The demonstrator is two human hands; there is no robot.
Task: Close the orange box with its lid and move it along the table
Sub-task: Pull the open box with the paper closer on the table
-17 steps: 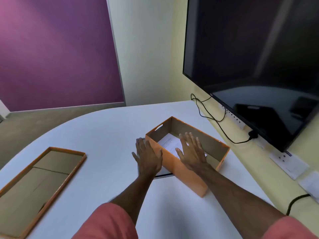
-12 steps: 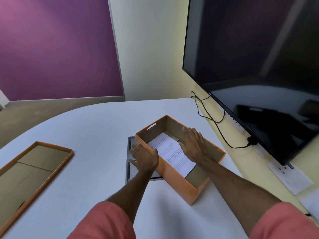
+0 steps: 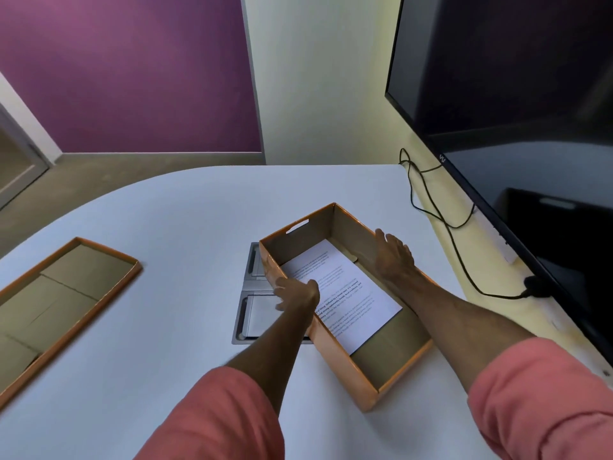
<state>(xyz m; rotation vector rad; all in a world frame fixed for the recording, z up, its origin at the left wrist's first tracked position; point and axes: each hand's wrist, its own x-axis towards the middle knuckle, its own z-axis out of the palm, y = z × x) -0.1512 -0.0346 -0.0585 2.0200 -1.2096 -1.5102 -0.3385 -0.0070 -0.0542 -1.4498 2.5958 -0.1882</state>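
Note:
The orange box (image 3: pixel 348 373) stands open on the white table (image 3: pixel 166 343), set at an angle, with a printed paper sheet (image 3: pixel 345 293) lying inside. My left hand (image 3: pixel 297 293) grips its left long wall, thumb over the rim. My right hand (image 3: pixel 393 257) lies against the right long wall with its fingers stretched along the rim. The box's lid (image 3: pixel 59 303) lies upside down at the table's left side, well apart from the box and both hands.
A grey recessed panel (image 3: pixel 258 313) sits flush in the table, touching the box's left side. A large dark screen (image 3: pixel 514 94) hangs on the right wall. A black cable (image 3: pixel 444 220) runs along the ledge beside the table's right edge.
Both hands have moved from above the box onto its two long walls. The box has slid off the grey panel towards the right, uncovering more of it.

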